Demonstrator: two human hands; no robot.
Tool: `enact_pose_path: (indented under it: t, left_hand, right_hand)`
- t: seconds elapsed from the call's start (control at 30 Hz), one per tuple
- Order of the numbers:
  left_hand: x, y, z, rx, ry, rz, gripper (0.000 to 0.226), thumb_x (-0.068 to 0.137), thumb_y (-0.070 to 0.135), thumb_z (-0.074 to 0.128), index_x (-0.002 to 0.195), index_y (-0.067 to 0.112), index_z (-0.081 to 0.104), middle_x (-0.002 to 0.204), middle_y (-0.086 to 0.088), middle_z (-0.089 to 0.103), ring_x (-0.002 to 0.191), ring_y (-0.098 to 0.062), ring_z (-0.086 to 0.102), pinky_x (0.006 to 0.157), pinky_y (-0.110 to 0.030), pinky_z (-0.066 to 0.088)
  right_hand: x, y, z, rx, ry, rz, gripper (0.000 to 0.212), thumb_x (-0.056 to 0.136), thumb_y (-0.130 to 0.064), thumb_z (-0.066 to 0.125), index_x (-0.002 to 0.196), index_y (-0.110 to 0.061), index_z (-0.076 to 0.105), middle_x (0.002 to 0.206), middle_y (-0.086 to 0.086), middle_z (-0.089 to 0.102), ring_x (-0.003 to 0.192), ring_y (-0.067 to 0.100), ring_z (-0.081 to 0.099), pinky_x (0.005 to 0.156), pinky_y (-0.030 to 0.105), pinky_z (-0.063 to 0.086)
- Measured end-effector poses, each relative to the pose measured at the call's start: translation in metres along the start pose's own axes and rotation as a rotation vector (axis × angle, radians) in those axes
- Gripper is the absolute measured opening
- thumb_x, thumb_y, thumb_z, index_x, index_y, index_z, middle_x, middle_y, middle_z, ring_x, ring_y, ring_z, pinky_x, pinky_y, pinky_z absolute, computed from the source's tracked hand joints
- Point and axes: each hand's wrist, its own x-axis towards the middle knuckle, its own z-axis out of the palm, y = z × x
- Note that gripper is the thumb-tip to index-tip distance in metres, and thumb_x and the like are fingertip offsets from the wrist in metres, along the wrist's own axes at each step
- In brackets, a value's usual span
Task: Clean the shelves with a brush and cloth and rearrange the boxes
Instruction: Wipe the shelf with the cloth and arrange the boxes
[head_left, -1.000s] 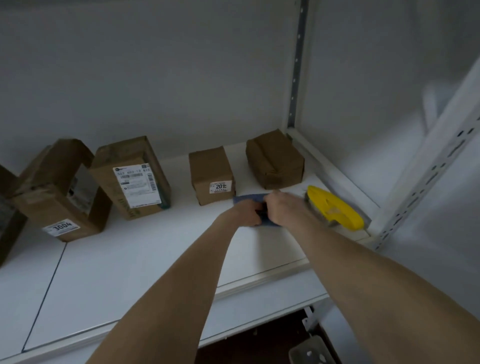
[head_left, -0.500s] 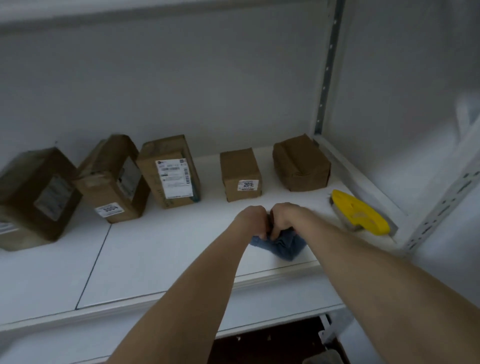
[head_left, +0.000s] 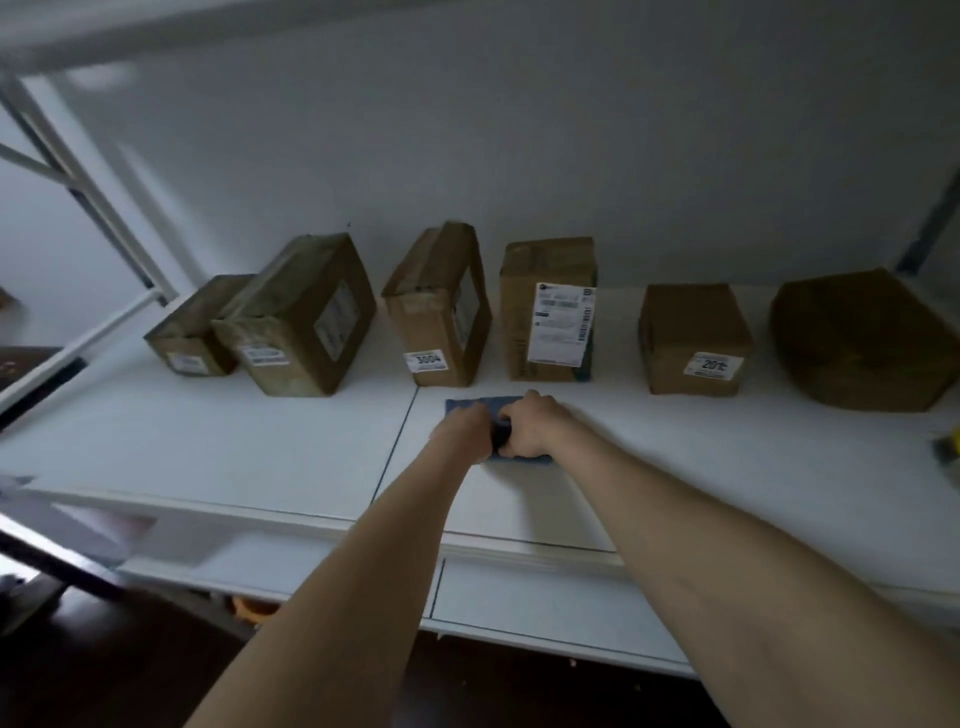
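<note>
Cloth: a blue cloth (head_left: 480, 406) is spread on the white shelf (head_left: 260, 447), mid-view, just right of a board seam.
Hands: the left hand (head_left: 465, 435) and the right hand (head_left: 530, 423) are set side by side on it, fingers curled, with a bunched fold gripped between them.
Boxes: six brown boxes are ranged along the back wall from 10 to 2 o'clock, with a tall labelled box (head_left: 545, 312) at 12, just beyond the cloth.
Brush: a yellow brush (head_left: 951, 451) is glimpsed at 3 o'clock, cut off by the edge.
Risk: if the wipe is pushed further towards 12, the tall box could be knocked and toppled.
Change: half a second ago the cloth was held near the front lip, closer to the brush. It is now found further towards 9 and deeper in.
</note>
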Motion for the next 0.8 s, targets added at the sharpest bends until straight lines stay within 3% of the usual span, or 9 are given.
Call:
enact_pose_path:
  t: [0.1, 0.17, 0.23, 0.33, 0.47, 0.53, 0.63, 0.8]
  left_hand:
    - [0.004, -0.049, -0.006, -0.007, -0.023, -0.153, 0.045, 0.095, 0.026, 0.049, 0.133, 0.002, 0.046, 0.127, -0.016, 0.055, 0.115, -0.030, 0.055, 0.097, -0.038, 0.047]
    - [0.003, -0.081, -0.010, 0.035, -0.009, -0.199, 0.053, 0.091, 0.036, 0.052, 0.133, 0.003, 0.048, 0.121, -0.017, 0.060, 0.108, -0.031, 0.058, 0.091, -0.038, 0.050]
    - [-0.001, -0.108, -0.015, 0.138, -0.008, -0.203, 0.045, 0.086, 0.035, 0.053, 0.121, 0.008, 0.056, 0.097, -0.012, 0.064, 0.088, -0.028, 0.060, 0.077, -0.035, 0.051]
    - [-0.004, -0.118, -0.024, 0.245, -0.038, -0.233, 0.031, 0.076, 0.034, 0.061, 0.096, 0.010, 0.060, 0.064, -0.004, 0.050, 0.057, -0.018, 0.046, 0.060, -0.028, 0.042]
    - [-0.007, -0.090, -0.029, 0.173, -0.235, -0.215, 0.034, 0.065, 0.041, 0.072, 0.074, 0.014, 0.055, 0.064, -0.002, 0.061, 0.057, -0.013, 0.058, 0.053, -0.022, 0.044]
    - [-0.005, -0.069, -0.025, 0.115, -0.318, -0.201, 0.033, 0.065, 0.038, 0.076, 0.080, 0.014, 0.059, 0.069, -0.001, 0.065, 0.063, -0.013, 0.065, 0.053, -0.022, 0.048]
    - [-0.001, -0.023, -0.014, 0.020, -0.401, -0.142, 0.034, 0.065, 0.028, 0.081, 0.084, 0.011, 0.058, 0.081, -0.003, 0.067, 0.075, -0.015, 0.068, 0.069, -0.027, 0.058]
    - [-0.010, 0.088, 0.007, 0.022, -0.402, 0.076, 0.035, 0.058, 0.025, 0.083, 0.080, 0.010, 0.060, 0.077, -0.006, 0.070, 0.066, -0.016, 0.070, 0.072, -0.035, 0.060]
  right_hand:
    - [0.017, -0.049, 0.006, 0.006, -0.030, -0.157, 0.043, 0.084, -0.038, 0.063, 0.124, -0.024, 0.057, 0.128, 0.011, 0.053, 0.114, 0.031, 0.052, 0.087, 0.032, 0.044]
    - [0.022, -0.078, 0.009, 0.017, -0.070, -0.225, 0.036, 0.087, -0.031, 0.060, 0.122, -0.022, 0.060, 0.125, 0.011, 0.056, 0.109, 0.030, 0.055, 0.082, 0.031, 0.043]
    - [0.021, -0.099, 0.009, 0.010, -0.097, -0.256, 0.033, 0.087, -0.027, 0.058, 0.119, -0.019, 0.063, 0.119, 0.010, 0.059, 0.104, 0.028, 0.057, 0.079, 0.031, 0.046]
    - [0.017, -0.105, 0.006, 0.017, -0.124, -0.267, 0.029, 0.085, -0.025, 0.060, 0.112, -0.014, 0.068, 0.109, 0.010, 0.065, 0.097, 0.027, 0.061, 0.085, 0.036, 0.052]
    - [0.004, -0.084, 0.001, 0.080, -0.178, -0.205, 0.031, 0.079, -0.020, 0.072, 0.109, -0.012, 0.070, 0.102, 0.011, 0.070, 0.093, 0.025, 0.066, 0.086, 0.036, 0.054]
    - [-0.004, -0.063, -0.002, 0.097, -0.211, -0.176, 0.035, 0.077, -0.018, 0.075, 0.111, -0.014, 0.070, 0.104, 0.009, 0.070, 0.095, 0.024, 0.065, 0.088, 0.036, 0.054]
    - [-0.021, -0.019, -0.006, 0.111, -0.251, -0.094, 0.041, 0.075, -0.015, 0.077, 0.115, -0.013, 0.069, 0.110, 0.008, 0.067, 0.099, 0.025, 0.064, 0.092, 0.039, 0.052]
    - [-0.066, 0.075, -0.018, 0.151, -0.320, 0.093, 0.044, 0.075, -0.008, 0.077, 0.117, -0.006, 0.065, 0.116, 0.011, 0.065, 0.105, 0.029, 0.063, 0.095, 0.043, 0.051]
